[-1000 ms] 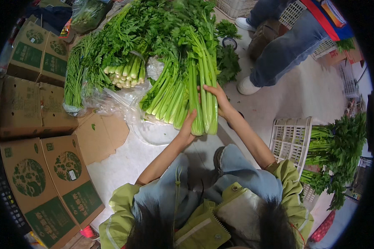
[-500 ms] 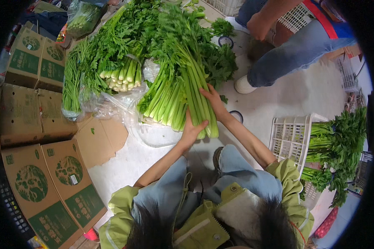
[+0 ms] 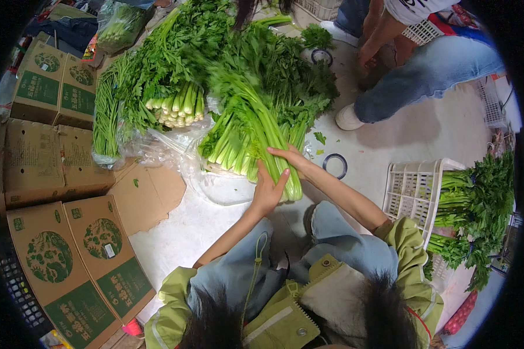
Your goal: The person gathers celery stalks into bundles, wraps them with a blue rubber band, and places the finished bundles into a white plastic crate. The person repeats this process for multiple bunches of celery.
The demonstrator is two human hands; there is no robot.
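Observation:
A bunch of long green celery slants across in front of me, its leaves away from me and its cut ends near my knees. My left hand grips it from the left near the base, thumb over the stalks. From the right, my right hand wraps round the same stalks slightly higher up. Beneath and beside it lies a pile of more celery on clear plastic. Farther left rests another celery bundle with pale ends facing me.
Long green beans lie left of the pile, near stacked cardboard boxes. A white crate with leafy bunches stands at right. A dark ring lies on the floor. Another person's jeans-clad leg reaches in at upper right.
The held celery has shifted and turned slightly, its leafy end swinging left and blurred. My right hand has moved down the stalks. The other person's hands have moved.

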